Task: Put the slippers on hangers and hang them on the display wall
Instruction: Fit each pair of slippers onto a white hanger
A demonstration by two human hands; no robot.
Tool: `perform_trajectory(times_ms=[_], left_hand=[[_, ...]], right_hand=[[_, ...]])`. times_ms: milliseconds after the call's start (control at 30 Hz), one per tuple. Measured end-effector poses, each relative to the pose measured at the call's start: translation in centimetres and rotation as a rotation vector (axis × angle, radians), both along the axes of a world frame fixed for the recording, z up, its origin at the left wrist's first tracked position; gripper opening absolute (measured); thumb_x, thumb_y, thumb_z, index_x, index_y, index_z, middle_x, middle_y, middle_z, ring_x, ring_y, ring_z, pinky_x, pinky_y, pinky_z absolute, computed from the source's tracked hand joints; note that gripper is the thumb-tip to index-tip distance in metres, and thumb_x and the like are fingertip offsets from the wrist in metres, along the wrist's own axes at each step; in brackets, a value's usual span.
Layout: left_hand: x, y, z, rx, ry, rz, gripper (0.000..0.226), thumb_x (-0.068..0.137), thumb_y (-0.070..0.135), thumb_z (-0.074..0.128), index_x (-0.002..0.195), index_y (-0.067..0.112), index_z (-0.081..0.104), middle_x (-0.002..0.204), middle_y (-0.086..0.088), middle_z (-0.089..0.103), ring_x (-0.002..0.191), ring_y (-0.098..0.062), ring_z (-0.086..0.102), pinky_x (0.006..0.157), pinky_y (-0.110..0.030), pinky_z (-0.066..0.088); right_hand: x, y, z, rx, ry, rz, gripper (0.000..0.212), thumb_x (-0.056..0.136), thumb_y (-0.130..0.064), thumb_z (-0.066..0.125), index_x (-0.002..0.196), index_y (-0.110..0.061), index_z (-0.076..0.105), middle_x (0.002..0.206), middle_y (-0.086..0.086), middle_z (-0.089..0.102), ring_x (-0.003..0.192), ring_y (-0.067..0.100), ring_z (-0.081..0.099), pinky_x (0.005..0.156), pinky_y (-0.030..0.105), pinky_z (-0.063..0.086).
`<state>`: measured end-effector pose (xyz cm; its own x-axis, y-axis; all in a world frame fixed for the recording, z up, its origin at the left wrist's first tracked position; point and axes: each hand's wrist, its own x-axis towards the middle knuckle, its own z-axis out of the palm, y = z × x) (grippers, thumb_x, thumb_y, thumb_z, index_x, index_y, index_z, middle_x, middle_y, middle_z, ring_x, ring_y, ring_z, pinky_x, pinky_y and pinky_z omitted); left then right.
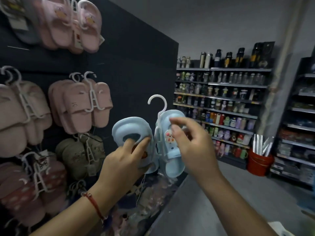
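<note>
Pink slippers [80, 106] on white hangers are hanging on the dark display wall [133, 65] at the left. In front of it the left hand [122, 160] is gripping the left blue slipper [131, 128], fingers curled into its opening. The right blue slipper [172, 155] is sitting on the white hanger [157, 101] just beside it, while the right hand [192, 143], blurred, is hovering at its strap with fingers loosely bent, holding nothing clearly; bottle shelves [221, 103] are standing at the right.
</note>
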<state>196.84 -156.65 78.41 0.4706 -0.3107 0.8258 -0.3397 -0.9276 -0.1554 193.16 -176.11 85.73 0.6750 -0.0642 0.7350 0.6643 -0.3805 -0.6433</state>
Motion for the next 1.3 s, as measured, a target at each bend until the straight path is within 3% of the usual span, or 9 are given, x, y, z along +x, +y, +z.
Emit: perform_trajectory(times_ms=[167,333,500,567,700,800,967,1167,1300], left_hand=[[-0.8,-0.2,-1.2,-0.019,-0.046,0.109,0.073,0.067,0.039,0.089,0.132,0.014,0.065,0.094,-0.009,0.062,0.058,-0.024,0.061,0.044,-0.034,0.049],[-3.5,1.9,-2.6,-0.054,0.003,0.253,0.076,0.072,0.047,0.082,0.138,0.024,0.052,0.099,-0.008,0.063,0.065,-0.025,0.064,0.044,-0.035,0.052],[-7.5,5.4,-3.6,-0.09,0.108,0.347,0.088,0.06,0.043,0.092,0.14,0.025,0.058,0.122,-0.013,0.057,0.083,-0.025,0.069,0.051,-0.035,0.057],[-9.4,7.2,-4.3,-0.073,0.088,0.353,0.089,0.058,0.035,0.094,0.139,0.023,0.06,0.133,-0.018,0.051,0.091,-0.028,0.067,0.063,-0.036,0.059],[-13.3,11.2,-6.0,-0.198,0.1,0.417,0.12,0.06,0.038,0.094,0.157,0.031,0.025,0.155,-0.02,0.031,0.126,-0.033,0.05,0.101,-0.047,0.048],[-15.2,14.1,-6.8,-0.532,0.141,0.344,0.128,0.065,0.057,0.085,0.158,0.045,-0.002,0.168,0.005,0.003,0.153,-0.024,0.02,0.115,-0.043,0.032],[-17.5,19.3,-6.3,-1.081,0.293,0.001,0.136,0.054,0.054,0.096,0.149,0.066,0.0,0.153,0.01,0.036,0.132,-0.011,0.054,0.102,-0.041,0.054],[-20.2,27.6,-2.5,-0.993,0.245,0.043,0.132,0.052,0.066,0.091,0.147,0.069,-0.001,0.135,0.04,0.031,0.126,0.016,0.045,0.101,-0.032,0.049],[-21.1,33.0,0.9,-0.83,0.205,0.085,0.128,0.064,0.057,0.089,0.152,0.06,-0.003,0.137,0.029,0.031,0.129,0.011,0.043,0.105,-0.039,0.049]], right_hand=[[7.4,2.3,5.8,-0.222,0.338,0.065,0.066,0.092,-0.044,0.06,0.15,-0.022,0.039,0.142,0.001,0.055,0.12,0.023,0.062,0.097,0.05,0.053],[10.1,6.0,5.3,-0.339,0.39,0.241,0.014,0.095,-0.021,0.057,0.094,-0.015,0.07,0.089,0.008,0.076,0.076,0.024,0.072,0.079,0.05,0.06],[10.3,10.6,2.1,-0.165,0.421,0.489,0.004,0.095,-0.015,0.06,0.096,-0.016,0.063,0.086,0.002,0.076,0.069,0.007,0.069,0.064,0.028,0.055],[9.8,12.5,1.1,-0.093,0.455,0.572,0.005,0.097,-0.013,0.058,0.094,-0.016,0.06,0.084,0.003,0.076,0.061,0.004,0.065,0.056,0.022,0.045],[7.8,16.3,-0.6,-0.009,0.462,0.692,0.005,0.099,-0.015,0.058,0.095,-0.015,0.061,0.081,0.0,0.075,0.065,0.007,0.065,0.06,0.024,0.049],[6.1,19.8,-1.2,-0.008,0.455,0.753,0.005,0.1,-0.016,0.057,0.097,-0.014,0.061,0.081,0.0,0.075,0.066,0.007,0.065,0.06,0.022,0.049],[4.1,27.1,-0.7,-0.006,0.489,0.831,0.005,0.099,-0.015,0.059,0.095,-0.013,0.061,0.086,0.004,0.075,0.066,0.008,0.064,0.06,0.022,0.047],[1.6,36.1,3.4,-0.078,0.363,0.843,0.007,0.097,-0.015,0.062,0.09,-0.017,0.062,0.087,0.001,0.077,0.067,0.008,0.063,0.062,0.026,0.049],[0.7,41.9,7.0,-0.062,0.278,0.8,0.003,0.095,-0.019,0.067,0.092,-0.02,0.065,0.078,-0.007,0.073,0.071,0.008,0.066,0.065,0.027,0.054]])
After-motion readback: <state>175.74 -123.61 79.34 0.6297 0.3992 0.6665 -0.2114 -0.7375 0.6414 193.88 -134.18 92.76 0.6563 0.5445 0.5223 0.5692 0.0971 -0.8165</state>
